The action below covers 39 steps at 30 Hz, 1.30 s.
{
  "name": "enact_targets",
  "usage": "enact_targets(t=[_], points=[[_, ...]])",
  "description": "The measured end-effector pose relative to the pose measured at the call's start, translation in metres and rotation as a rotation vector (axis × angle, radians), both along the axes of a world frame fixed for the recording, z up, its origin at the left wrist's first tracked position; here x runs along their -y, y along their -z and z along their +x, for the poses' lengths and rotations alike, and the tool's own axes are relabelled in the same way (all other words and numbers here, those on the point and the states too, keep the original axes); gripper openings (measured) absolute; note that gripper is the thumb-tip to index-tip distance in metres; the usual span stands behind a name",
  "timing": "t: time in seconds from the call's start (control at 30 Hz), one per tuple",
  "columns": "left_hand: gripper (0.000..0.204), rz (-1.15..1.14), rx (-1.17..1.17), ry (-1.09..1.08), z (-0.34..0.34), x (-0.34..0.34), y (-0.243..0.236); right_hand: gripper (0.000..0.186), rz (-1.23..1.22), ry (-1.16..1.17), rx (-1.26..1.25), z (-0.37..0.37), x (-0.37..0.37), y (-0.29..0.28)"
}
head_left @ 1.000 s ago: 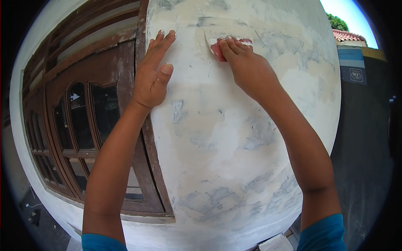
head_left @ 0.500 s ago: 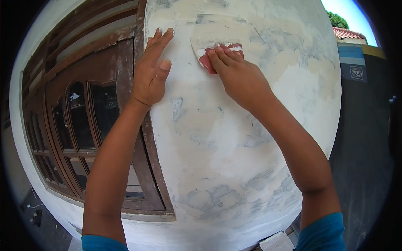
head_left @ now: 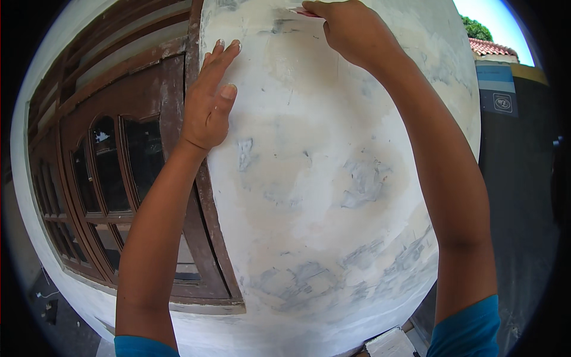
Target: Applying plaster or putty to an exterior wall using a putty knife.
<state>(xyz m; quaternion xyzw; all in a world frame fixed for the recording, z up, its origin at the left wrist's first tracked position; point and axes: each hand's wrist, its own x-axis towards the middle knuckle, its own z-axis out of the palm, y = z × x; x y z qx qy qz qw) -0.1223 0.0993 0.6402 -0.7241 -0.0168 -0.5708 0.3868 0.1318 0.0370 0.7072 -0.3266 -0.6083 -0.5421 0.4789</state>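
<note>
My right hand is raised high against the wall, its fingers closed on a flat red putty scraper. Only a thin edge of the scraper shows, with some white on it. Patches of white, cream and grey filler cover the wall. My left hand is held up beside the window's wooden frame, fingers stretched out and thumb apart. White paste sticks to its fingertips, and nothing is in it. Whether this hand touches the wall I cannot tell.
A brown wooden window with dark panes and slats above fills the left. On the right stands a dark panel with a blue label. A pale block-like object lies low by the wall's foot. Tiled roofing shows far off.
My right hand has moved upward with the scraper, which has turned nearly edge-on. The wall patch it covered is now exposed and looks smoother. My left hand keeps almost the same place.
</note>
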Motion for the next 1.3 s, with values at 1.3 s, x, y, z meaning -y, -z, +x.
enact_targets(t=[1.3], points=[[0.062, -0.021, 0.039, 0.013, -0.008, -0.001, 0.003, 0.032, -0.137, -0.123, 0.242, -0.002, 0.006, 0.103]])
